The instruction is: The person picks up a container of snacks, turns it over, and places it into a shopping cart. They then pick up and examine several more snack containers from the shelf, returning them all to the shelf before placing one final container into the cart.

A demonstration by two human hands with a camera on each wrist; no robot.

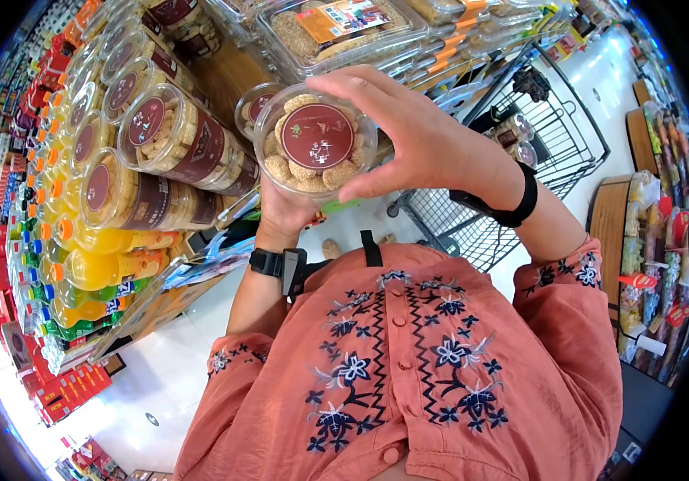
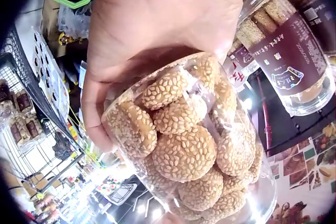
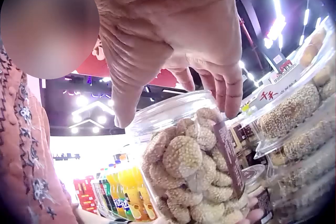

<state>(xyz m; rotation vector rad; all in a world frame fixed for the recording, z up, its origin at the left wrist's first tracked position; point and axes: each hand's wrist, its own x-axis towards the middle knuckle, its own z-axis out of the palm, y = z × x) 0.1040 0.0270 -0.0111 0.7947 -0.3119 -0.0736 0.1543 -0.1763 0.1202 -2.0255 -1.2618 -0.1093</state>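
A clear plastic jar (image 1: 316, 140) of sesame-coated balls, with a round dark red label on its lid, is held upright in front of the chest. The left hand (image 1: 284, 204) grips it from below and behind; in the left wrist view that hand (image 2: 163, 29) curls round the base of the jar (image 2: 184, 155). The right hand (image 1: 420, 140) spans the lid, thumb at the near edge and fingers at the far edge. From the right wrist view, the right hand (image 3: 173, 40) arches over the lid of the jar (image 3: 189, 166), its fingers bent down at the rim.
Similar jars (image 1: 164, 132) stand stacked at the left, above rows of orange drink bottles (image 1: 92, 268). Clear trays of sesame biscuits (image 1: 336, 36) are piled beyond the hands. A wire shopping cart (image 1: 553, 120) holding some jars stands at the right, near another display (image 1: 653, 264).
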